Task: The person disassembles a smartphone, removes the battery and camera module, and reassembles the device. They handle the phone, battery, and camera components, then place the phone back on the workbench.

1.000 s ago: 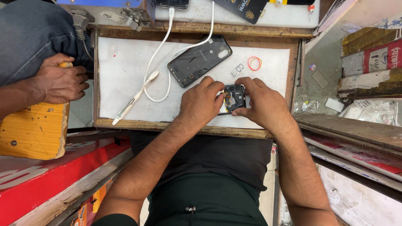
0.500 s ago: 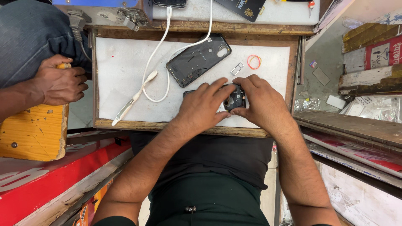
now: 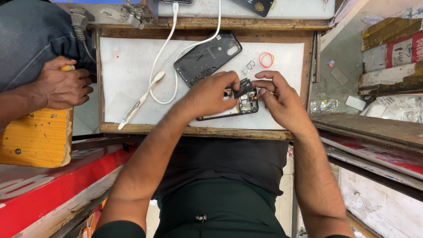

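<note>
2 hands (image 3: 211,94) (image 3: 282,99) pinch 1 small dark part (image 3: 243,87), fingers closed on it, just above the opened phone (image 3: 238,105). Lift it straight, slowly, keeping the phone flat on the mat (image 3: 128,70).

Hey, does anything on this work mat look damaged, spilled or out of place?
Nothing looks spilled. The phone under both hands lies opened, its insides bare, and its black back cover lies apart, askew on the white mat. The left hand and right hand pinch a small dark part above it.
</note>
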